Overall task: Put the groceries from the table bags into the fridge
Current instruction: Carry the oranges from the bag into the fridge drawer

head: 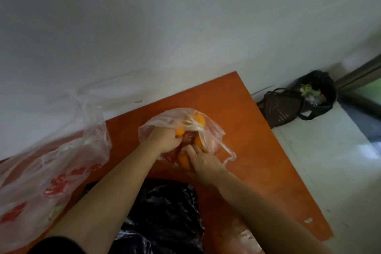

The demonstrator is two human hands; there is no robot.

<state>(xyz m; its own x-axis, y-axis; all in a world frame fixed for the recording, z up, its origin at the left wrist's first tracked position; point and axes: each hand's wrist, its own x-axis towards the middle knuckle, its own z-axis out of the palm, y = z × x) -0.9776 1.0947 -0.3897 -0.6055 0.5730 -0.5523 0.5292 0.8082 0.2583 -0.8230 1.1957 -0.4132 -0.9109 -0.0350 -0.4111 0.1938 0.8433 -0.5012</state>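
Black bag [165, 218] nearest. Red print on white bag [51, 181] unreadable. Left hand [165, 138], right hand [203, 161] grip oranges [184, 162] inside clear bag [212, 130]; bare table [257, 150] at right edge.

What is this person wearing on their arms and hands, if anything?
Very little. Both forearms are bare, and the left hand and right hand have no gloves, and no rings or watch that I can see. A dark sleeve edge shows only at the left upper arm.
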